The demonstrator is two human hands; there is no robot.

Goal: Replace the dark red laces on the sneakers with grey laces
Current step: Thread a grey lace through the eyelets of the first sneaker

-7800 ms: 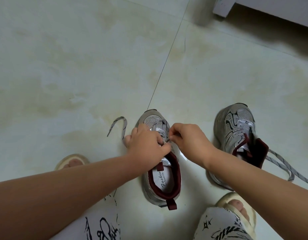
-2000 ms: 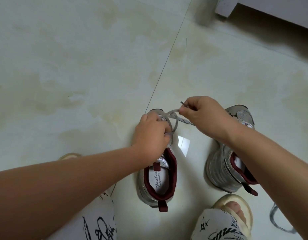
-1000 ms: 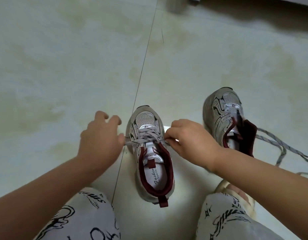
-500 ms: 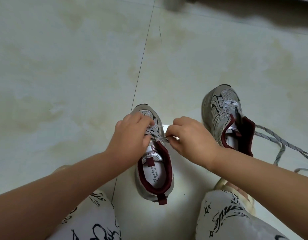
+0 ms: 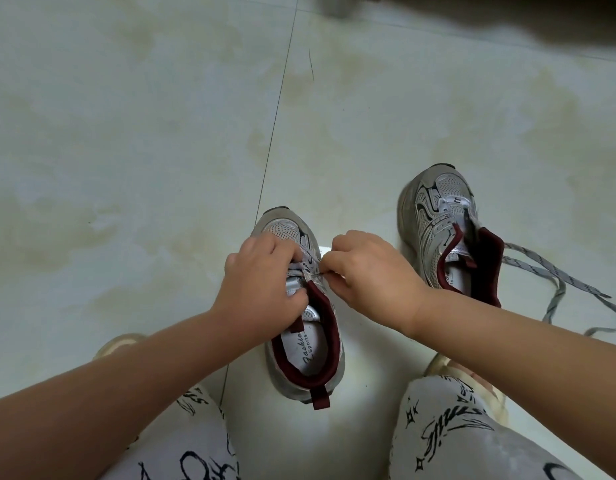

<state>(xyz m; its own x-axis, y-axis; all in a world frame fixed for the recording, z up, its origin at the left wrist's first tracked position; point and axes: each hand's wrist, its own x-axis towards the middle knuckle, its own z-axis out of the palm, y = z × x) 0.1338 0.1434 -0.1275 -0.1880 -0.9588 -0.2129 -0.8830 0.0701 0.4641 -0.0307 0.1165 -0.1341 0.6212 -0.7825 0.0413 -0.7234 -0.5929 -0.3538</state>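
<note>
My right hand pinches the thin tip of the grey lace between thumb and forefinger, and my left hand curls its fingers over the crossed part of the lace on the near sneaker, which stands on the floor between my knees. I judge the lace soft, light and floppy, so it is best held at its stiff tip and kept tight. Both my forearms reach forward and meet over the tongue; the other sneaker stands to the right, its loose lace lying on the tiles.
</note>
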